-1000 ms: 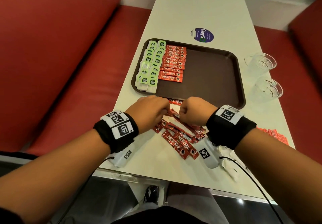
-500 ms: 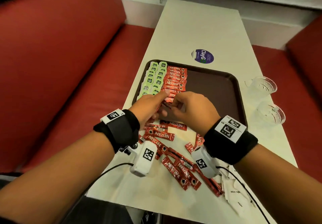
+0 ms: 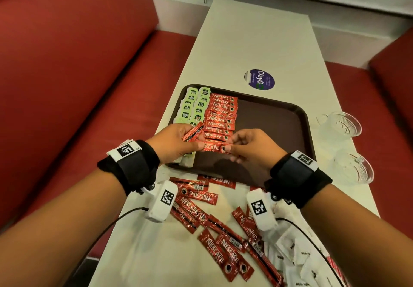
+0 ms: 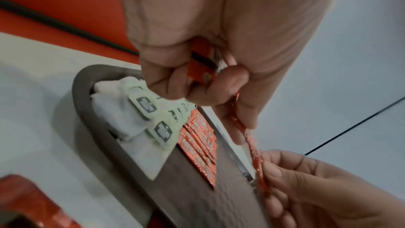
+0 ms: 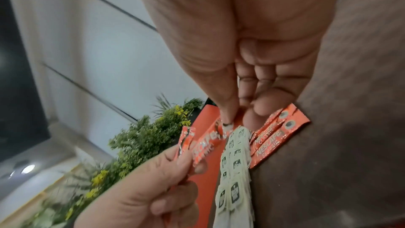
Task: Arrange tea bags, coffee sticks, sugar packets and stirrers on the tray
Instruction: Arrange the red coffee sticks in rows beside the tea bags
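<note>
A brown tray (image 3: 279,130) holds two columns of green tea bags (image 3: 192,105) at its left, with a row of red coffee sticks (image 3: 221,112) beside them. Over the near end of that row, one coffee stick (image 3: 212,147) is stretched flat between my hands. My left hand (image 3: 196,140) pinches its left end and also grips spare sticks (image 4: 200,65) in curled fingers. My right hand (image 3: 230,146) pinches the right end between thumb and forefinger (image 5: 228,119). Whether the stick touches the tray cannot be told.
Several loose coffee sticks (image 3: 214,224) lie on the white table in front of the tray, with white sugar packets (image 3: 297,257) at the near right. Two clear glasses (image 3: 339,125) stand right of the tray. Red bench seats (image 3: 67,85) flank the table.
Both hands went from the loose pile on the table forward onto the tray. They now hold one coffee stick stretched between them at the near end of the row.
</note>
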A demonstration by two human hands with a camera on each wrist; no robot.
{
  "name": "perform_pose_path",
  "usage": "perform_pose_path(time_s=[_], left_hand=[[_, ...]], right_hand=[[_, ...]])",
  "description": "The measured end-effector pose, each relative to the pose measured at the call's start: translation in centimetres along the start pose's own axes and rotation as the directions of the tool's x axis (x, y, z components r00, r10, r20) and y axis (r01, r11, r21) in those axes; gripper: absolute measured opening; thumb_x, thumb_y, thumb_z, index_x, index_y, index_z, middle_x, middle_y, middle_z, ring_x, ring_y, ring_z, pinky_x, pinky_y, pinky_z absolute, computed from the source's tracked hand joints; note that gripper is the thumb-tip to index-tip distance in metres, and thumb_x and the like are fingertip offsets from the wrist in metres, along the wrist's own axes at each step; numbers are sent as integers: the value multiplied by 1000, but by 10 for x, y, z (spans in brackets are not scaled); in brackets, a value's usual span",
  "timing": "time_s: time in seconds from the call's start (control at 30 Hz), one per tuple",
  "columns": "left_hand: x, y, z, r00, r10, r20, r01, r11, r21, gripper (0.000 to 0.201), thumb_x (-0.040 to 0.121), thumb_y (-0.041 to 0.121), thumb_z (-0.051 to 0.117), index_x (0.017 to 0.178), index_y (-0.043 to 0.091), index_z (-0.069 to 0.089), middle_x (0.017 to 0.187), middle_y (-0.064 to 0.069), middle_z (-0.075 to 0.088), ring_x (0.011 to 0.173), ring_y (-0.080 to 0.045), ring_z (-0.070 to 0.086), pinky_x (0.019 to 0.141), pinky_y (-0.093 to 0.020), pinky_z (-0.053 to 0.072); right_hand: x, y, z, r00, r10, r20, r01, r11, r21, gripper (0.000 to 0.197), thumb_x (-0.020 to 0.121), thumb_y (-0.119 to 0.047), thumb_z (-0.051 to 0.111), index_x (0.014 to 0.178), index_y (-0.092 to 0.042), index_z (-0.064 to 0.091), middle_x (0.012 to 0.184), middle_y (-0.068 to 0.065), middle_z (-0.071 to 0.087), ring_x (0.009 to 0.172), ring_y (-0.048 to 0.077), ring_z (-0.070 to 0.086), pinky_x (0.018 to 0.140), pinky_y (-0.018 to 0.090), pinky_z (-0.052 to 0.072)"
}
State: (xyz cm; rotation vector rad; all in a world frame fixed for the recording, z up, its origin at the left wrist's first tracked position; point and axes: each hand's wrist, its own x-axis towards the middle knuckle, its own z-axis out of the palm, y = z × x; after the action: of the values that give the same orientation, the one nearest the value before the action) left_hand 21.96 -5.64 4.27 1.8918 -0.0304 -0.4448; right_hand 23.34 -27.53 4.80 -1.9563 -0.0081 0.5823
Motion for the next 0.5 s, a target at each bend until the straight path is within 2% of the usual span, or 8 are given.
perform_pose_path(time_s=[0.07, 0.1, 0.13, 0.17, 0.23, 0.3, 0.4, 0.5], left_hand=[[6, -5, -3, 999, -11, -48, 14, 999, 48, 15, 89, 25, 67, 91, 10, 64, 76, -1, 66, 63, -4, 61, 65, -25, 47], [9, -7, -4, 996, -21, -87, 27, 997, 67, 22, 89, 31, 66, 89, 8, 64, 77, -7, 66, 64, -10, 61, 65, -28, 48], [11, -9, -5, 992, -42, -123, 49, 997, 53, 24, 90, 31, 64, 86, 7, 63, 74, -8, 64, 58, -11, 56, 60, -25, 45], [13, -9, -6, 985, -74, -154, 76, 997, 11, 21, 92, 27, 61, 85, 8, 63, 69, -4, 61, 49, -8, 48, 52, -21, 41], [16, -9, -7, 976, -132, -170, 116, 988, -102, 15, 96, 18, 54, 88, 9, 62, 74, 1, 64, 40, -4, 35, 44, -17, 34], [16, -6, -7, 974, -159, -160, 135, 979, -150, 17, 98, 15, 47, 93, 9, 63, 81, -2, 68, 41, -6, 36, 43, -17, 34], [16, -4, -8, 972, -182, -151, 154, 972, -177, 28, 99, 15, 37, 99, 3, 63, 82, -6, 67, 40, -8, 37, 40, -17, 33], [15, -4, -7, 968, -200, -152, 164, 961, -223, 34, 99, 19, 32, 95, 5, 62, 78, -7, 65, 39, -9, 38, 40, -18, 34]], right_hand=[[5, 5, -4, 996, 82, 37, -85, 994, 65, 4, 87, -5, 67, 88, -4, 63, 70, 8, 66, 55, 10, 62, 51, 17, 50], [7, 8, -4, 992, 123, 41, -126, 988, 88, 3, 86, -4, 67, 87, -4, 64, 69, 8, 66, 55, 11, 62, 50, 17, 50], [9, 11, -5, 986, 161, 38, -164, 982, 94, 3, 86, -4, 67, 87, -4, 65, 69, 8, 66, 56, 12, 62, 50, 17, 50], [12, 13, -6, 980, 196, 34, -198, 976, 87, 2, 87, -3, 67, 88, -4, 65, 69, 8, 66, 56, 12, 62, 50, 17, 50], [17, 16, -7, 968, 249, 21, -250, 966, 70, 3, 87, -3, 66, 90, -3, 66, 69, 9, 66, 55, 12, 61, 49, 18, 50], [22, 17, -7, 957, 290, 11, -290, 955, 60, 6, 87, -3, 66, 93, 0, 66, 70, 10, 66, 55, 12, 61, 49, 18, 51], [28, 15, -6, 947, 322, -2, -322, 947, -3, 3, 87, -3, 66, 89, -3, 64, 72, 10, 67, 52, 13, 60, 48, 18, 52], [35, 11, -1, 943, 331, -23, -332, 941, -71, 9, 86, -4, 68, 88, -7, 59, 75, 11, 68, 52, 14, 60, 47, 19, 51]])
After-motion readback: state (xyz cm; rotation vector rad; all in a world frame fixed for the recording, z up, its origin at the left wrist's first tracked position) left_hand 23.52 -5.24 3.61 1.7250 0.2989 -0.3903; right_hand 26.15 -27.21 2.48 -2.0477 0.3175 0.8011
